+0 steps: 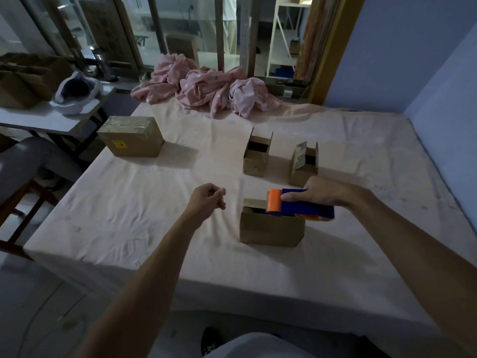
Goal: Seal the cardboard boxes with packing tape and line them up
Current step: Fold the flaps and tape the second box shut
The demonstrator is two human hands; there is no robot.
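Observation:
A small cardboard box point(271, 229) stands near the front of the bed, its top partly open. Over it my right hand point(324, 191) grips a blue tape dispenser point(307, 208) with an orange roller. To the box's left my left hand point(209, 200) hovers above the sheet, fingers curled, holding nothing. Two more small boxes stand behind with flaps up: one in the middle point(255, 161), one to its right point(303, 167). A larger taped box point(131, 136) sits at the far left of the bed.
The bed point(129, 208) is covered with a pale pink sheet. A crumpled pink blanket point(206, 89) lies at its far edge. A side table point(38, 117) with a helmet and cartons stands to the left. A blue wall runs along the right.

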